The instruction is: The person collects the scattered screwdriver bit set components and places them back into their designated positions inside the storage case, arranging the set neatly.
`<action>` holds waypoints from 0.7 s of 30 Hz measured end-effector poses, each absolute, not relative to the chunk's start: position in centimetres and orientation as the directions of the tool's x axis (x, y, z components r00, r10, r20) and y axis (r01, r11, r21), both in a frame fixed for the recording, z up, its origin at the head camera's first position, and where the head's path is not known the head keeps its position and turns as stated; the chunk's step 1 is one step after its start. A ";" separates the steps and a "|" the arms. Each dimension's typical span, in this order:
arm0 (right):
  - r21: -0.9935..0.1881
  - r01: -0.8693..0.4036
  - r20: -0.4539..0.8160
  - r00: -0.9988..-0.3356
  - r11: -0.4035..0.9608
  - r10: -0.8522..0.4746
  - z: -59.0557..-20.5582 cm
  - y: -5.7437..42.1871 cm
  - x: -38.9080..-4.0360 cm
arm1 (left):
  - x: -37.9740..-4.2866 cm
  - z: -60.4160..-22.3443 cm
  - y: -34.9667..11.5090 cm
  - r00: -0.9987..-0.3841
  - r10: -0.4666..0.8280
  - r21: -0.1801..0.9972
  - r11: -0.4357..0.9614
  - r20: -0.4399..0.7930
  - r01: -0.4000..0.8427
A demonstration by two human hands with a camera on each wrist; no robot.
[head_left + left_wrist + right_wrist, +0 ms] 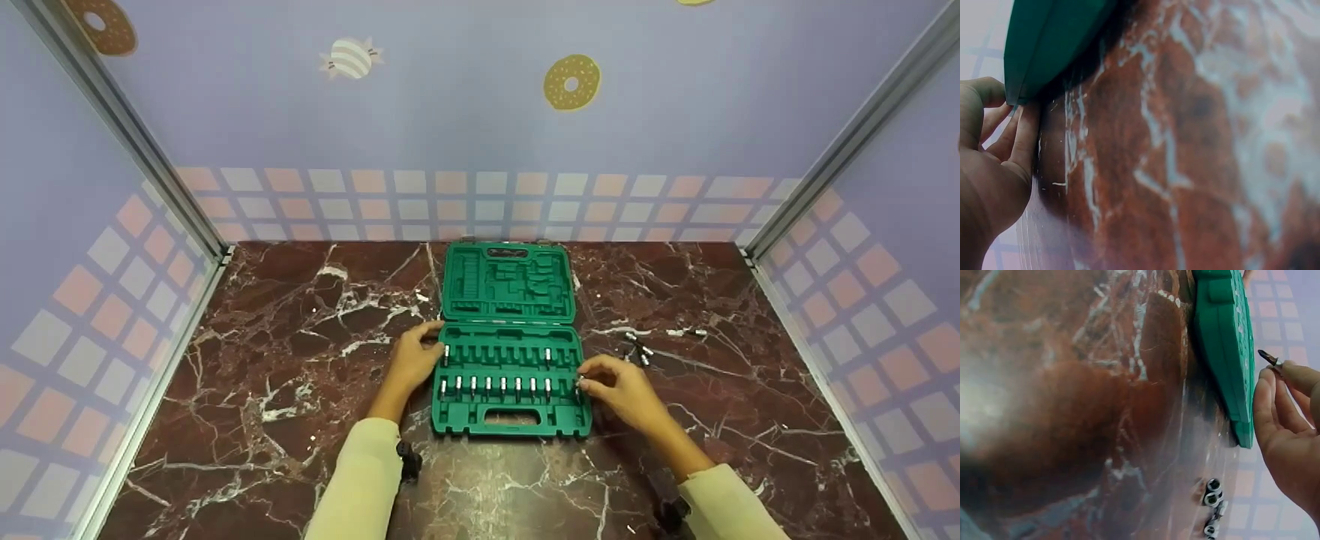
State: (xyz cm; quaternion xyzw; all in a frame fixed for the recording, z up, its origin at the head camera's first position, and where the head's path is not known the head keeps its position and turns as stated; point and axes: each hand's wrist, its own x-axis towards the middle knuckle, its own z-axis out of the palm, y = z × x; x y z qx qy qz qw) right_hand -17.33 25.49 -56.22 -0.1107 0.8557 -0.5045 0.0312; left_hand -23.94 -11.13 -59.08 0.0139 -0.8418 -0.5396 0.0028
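Note:
A green plastic tool case (461, 412) lies unfolded on the table, its moulded slots facing up. My left hand (414, 360) grips the case's left edge, thumb on top; in the left wrist view its fingers meet the green corner (1044, 50). Between thumb and fingertips my right hand (626, 390) pinches a bit socket (1269, 358), its dark pointed tip sticking out, above the case's right edge. Several silver bit sockets (503, 385) stand in the front row of slots. In the back row sit one at the left (446, 355) and one farther right (547, 356).
Loose metal sockets (639, 349) lie in a small cluster right of the case, with another small piece (697, 332) beyond them. The marbled table (300, 435) is bounded by patterned panels (465, 112) at the back and both sides.

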 end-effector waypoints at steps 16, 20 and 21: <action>-0.669 -0.308 0.099 -0.939 0.676 -0.330 -56.0 23.4 -18.0 | -24.0 -59.0 -11.0 -1.000 -0.029 0.906 0.422 -0.011 -0.022; -0.620 -0.338 0.136 -0.935 0.708 -0.327 -56.4 23.0 -17.9 | -23.9 -59.0 -11.1 -0.999 -0.031 0.907 0.420 -0.026 -0.037; -0.609 -0.346 0.147 -0.933 0.714 -0.328 -56.5 22.9 -17.9 | -23.8 -59.1 -11.1 -0.999 -0.034 0.906 0.422 -0.028 -0.040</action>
